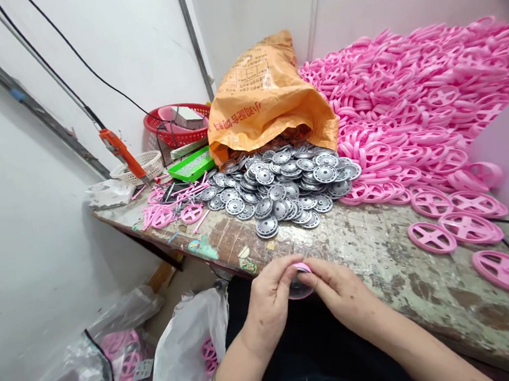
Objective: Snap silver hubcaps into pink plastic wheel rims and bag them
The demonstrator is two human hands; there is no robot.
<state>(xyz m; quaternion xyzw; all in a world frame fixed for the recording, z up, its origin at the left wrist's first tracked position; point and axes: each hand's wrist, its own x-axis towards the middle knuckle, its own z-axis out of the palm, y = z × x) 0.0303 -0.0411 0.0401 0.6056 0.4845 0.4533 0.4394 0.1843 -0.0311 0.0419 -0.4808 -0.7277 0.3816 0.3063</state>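
Note:
Between my two hands is a small pink plastic wheel [302, 295] with a dark grey face inside its rim. My left hand [269, 291] is closed on its left side, thumb and fingers pressed on the edge. My right hand [334, 284] pinches the right side, the thumb over the face. Both hands are close to my lap at the table's front edge, and my fingers cover much of the wheel. Beyond them lies a heap of silver-grey wheel discs [277, 192] spilling from an orange woven sack [266, 92].
A large heap of pink wheels [409, 107] fills the table's right rear; several lie loose in front. An orange electric screwdriver [122, 153] hangs at left above a white basket [149, 164]. A green tray [192, 166] and red basket [152, 128] stand behind pink rods. Plastic bags [180, 350] sit below left.

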